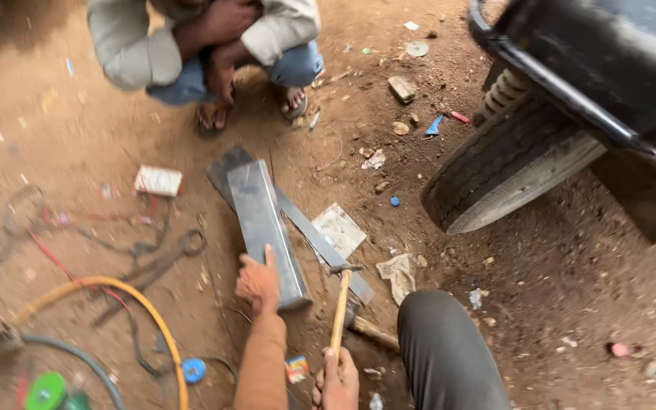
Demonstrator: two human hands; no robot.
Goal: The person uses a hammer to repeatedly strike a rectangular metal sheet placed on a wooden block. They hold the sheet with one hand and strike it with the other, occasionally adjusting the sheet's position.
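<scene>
- The left hand [258,279] lies flat, fingers spread open, pressing on the near end of a long grey folded sheet-metal channel [263,220] that rests on the reddish dirt ground [571,288].
- The right hand [337,380] is closed around the lower end of the wooden handle of a hammer with a dark metal head [341,300]; the head sits just right of the channel's near end, over a flat grey metal strip [320,243] that runs diagonally under the channel.
- The two hands are apart, the left ahead of and to the left of the right.
- The person's knee in dark grey trousers [446,349] is beside the right hand.
- Another person [206,45] squats at the far end of the channel in a light jacket, blue jeans and sandals.
- A black vehicle tyre [503,163] stands to the right, well apart from the metal.
- A yellow hose [142,311] curves across the ground to the left, among dark cables and pincers [168,258].
</scene>
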